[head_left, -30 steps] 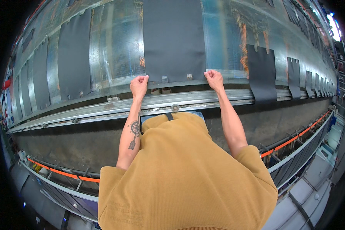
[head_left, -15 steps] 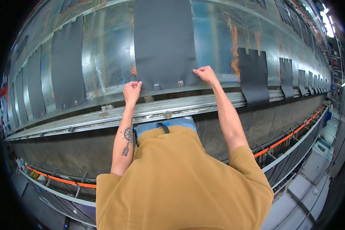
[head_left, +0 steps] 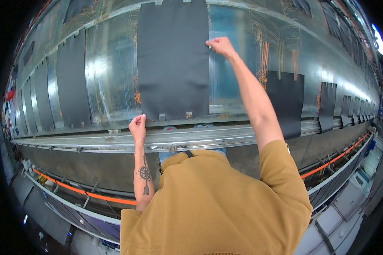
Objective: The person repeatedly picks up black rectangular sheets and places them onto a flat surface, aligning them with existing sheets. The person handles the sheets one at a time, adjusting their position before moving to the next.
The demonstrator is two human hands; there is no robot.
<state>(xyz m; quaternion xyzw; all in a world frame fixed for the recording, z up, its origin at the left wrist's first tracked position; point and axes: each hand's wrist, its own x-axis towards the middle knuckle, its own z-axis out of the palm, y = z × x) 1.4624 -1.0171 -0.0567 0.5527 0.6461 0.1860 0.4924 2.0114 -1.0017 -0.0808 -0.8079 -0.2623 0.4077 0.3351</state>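
Note:
A large dark grey, fabric-like sheet (head_left: 173, 63) lies lengthwise on a shiny, marked table surface (head_left: 234, 63). At its near left corner my left hand (head_left: 138, 126) is closed in a pinch. My right hand (head_left: 221, 46) is farther away, fingers pinched at the sheet's right edge, well above the near right corner. Two small pale tabs (head_left: 162, 116) sit along the near edge between the corners. What lies under the sheet is hidden.
Other dark sheets lie in a row on both sides, such as one on the left (head_left: 72, 80) and one on the right (head_left: 286, 104) hanging over the near edge. A metal rail (head_left: 115, 142) runs along the table front. Behind me stands a railing with an orange strip (head_left: 85, 193).
My right hand has moved from the near right corner up along the sheet's right edge. My left hand stays at the near left corner. The view has shifted, showing more of the sheet's far end.

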